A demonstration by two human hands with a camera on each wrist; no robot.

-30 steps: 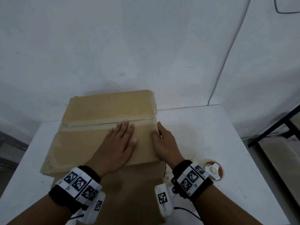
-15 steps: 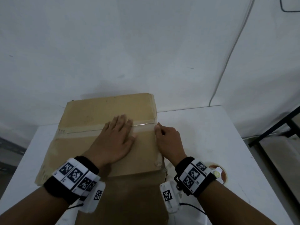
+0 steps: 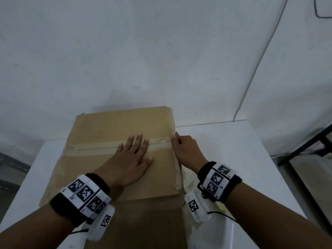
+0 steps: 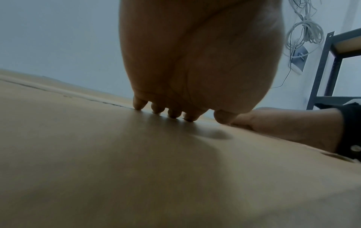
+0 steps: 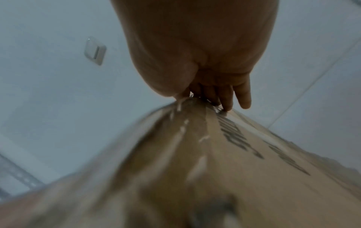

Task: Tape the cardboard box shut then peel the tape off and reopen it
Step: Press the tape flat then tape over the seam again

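Observation:
A closed cardboard box [image 3: 116, 126] stands on the white table, with a strip of clear tape [image 3: 97, 150] running across its top seam. My left hand [image 3: 133, 155] lies flat on the box top, and its straight fingertips [image 4: 173, 114] press on the tape. My right hand [image 3: 183, 148] is at the box's right edge, thumb on the tape's end at the top corner. In the right wrist view its fingers [image 5: 226, 98] point straight down onto the box [image 5: 254, 177], where glossy tape [image 5: 187, 131] continues down the side. Nothing is gripped as far as I can see.
The white table [image 3: 233, 150] has bare surface to the right of the box. A black metal rack [image 3: 305, 150] stands beyond its right edge. A white wall with a thin cable [image 3: 258, 56] is close behind the box.
My left hand has slid forward so its fingers now cover the tape seam. My right hand has moved up the box's right side to the tape's end at the top edge.

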